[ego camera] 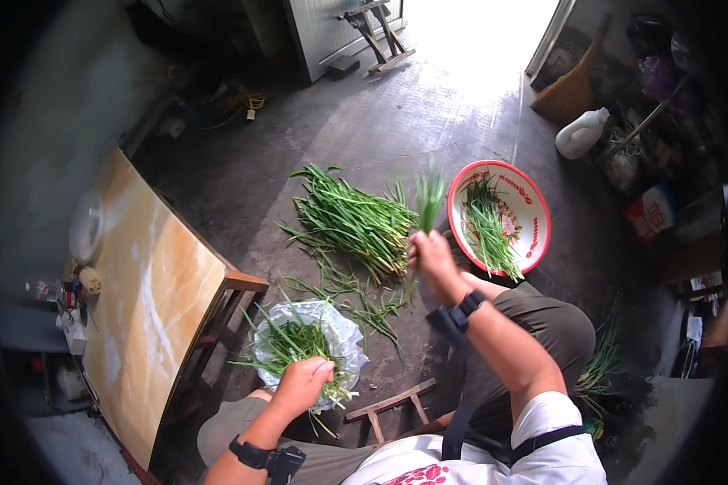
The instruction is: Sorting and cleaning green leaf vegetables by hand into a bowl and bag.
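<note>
A small bunch of green leafy stalks, likely garlic chives (429, 197), stands upright and blurred in the fist of my right hand (434, 260). Just left of it, a large pile of the same greens (352, 221) lies on the floor. My left hand (305, 381) is closed over a container lined with a clear plastic bag (353, 345). Loose leaves and pale-ended stalks (297, 339) fill the bag around that hand. Whether the left fingers grip any of them is hidden. To the right, a white enamel-style basin (531, 212) with a red rim holds more stalks (491, 224).
Scattered leaves (373, 309) lie between the pile and the bag. A marble-patterned table (158, 291) stands at left. Near my legs is a wooden stool frame (394, 403). More greens (603, 357) lie at right. A white jug (581, 133) and a broom (567, 91) stand beyond the basin.
</note>
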`<state>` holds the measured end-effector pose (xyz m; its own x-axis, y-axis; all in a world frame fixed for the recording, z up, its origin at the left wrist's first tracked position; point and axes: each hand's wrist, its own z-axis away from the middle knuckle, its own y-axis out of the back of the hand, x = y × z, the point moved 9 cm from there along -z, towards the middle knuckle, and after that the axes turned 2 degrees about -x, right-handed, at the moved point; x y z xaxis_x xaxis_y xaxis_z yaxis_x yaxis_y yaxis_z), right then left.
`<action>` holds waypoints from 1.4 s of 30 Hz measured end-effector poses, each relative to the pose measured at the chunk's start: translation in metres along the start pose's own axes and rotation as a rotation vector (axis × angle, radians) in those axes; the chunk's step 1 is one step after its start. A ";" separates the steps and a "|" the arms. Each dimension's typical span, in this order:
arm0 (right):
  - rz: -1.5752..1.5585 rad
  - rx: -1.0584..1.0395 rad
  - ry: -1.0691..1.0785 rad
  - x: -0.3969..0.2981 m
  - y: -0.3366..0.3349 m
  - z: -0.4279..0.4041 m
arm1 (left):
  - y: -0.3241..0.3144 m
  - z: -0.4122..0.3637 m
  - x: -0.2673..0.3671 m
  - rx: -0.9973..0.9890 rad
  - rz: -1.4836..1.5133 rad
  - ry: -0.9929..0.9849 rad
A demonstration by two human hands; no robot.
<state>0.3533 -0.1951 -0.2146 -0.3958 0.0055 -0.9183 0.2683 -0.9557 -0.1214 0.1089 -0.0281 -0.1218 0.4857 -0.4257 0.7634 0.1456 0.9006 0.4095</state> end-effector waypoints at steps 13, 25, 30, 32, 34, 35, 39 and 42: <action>1.810 0.401 -0.087 0.036 0.226 -0.051 | 0.029 -0.004 -0.015 0.186 0.280 -0.002; 1.132 -0.349 0.398 0.137 -0.030 -0.041 | 0.043 0.002 -0.002 0.192 0.070 0.016; 1.308 -0.303 0.243 0.212 -0.058 -0.043 | 0.047 0.005 -0.002 0.191 0.088 0.030; 1.380 -0.321 0.143 0.233 -0.075 -0.029 | 0.051 0.009 -0.004 0.194 0.086 0.040; 1.464 -0.322 0.220 0.249 -0.085 -0.013 | 0.053 0.008 -0.002 0.177 0.061 0.036; 1.550 -0.397 0.238 0.271 -0.088 -0.003 | 0.053 0.007 0.002 0.170 0.064 0.035; 1.351 -0.889 0.413 0.298 -0.120 0.053 | 0.054 0.012 0.000 0.137 0.095 0.047; 1.238 -0.671 0.427 0.238 -0.126 0.026 | 0.055 0.019 -0.003 0.148 0.129 0.025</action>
<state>0.2022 -0.0814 -0.4084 0.6364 -0.4975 -0.5895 0.6311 -0.1036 0.7688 0.0988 0.0210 -0.0922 0.5140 -0.3033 0.8024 -0.0468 0.9241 0.3793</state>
